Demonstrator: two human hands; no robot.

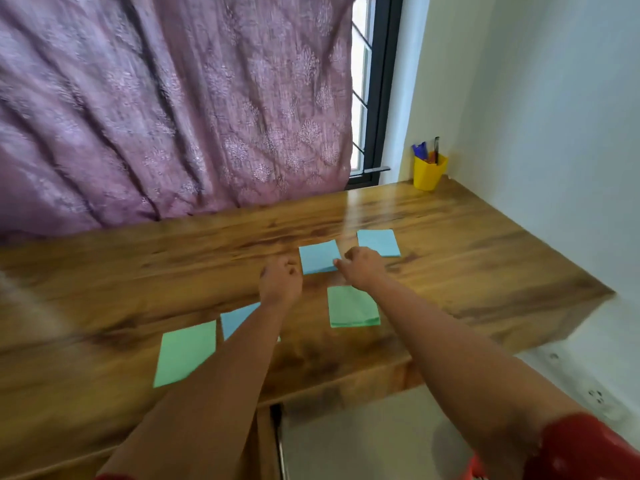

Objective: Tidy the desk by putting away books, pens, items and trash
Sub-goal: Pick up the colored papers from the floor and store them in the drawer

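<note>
Bare forearms w/ short red sleeve (585, 448) on right arm, faint pale dots.

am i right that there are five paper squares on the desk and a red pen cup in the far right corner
Not quite: the pen cup is yellow, not red. The head view shows it in the far right corner of the desk, and the five paper squares do lie on the desk.

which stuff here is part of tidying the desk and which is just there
Part of the job:
- five paper squares on the desk: far blue, middle blue, near blue, right green, left green
- yellow pen cup
- left hand, right hand, both reaching toward the middle blue square

Just there:
- purple curtain
- window
</note>
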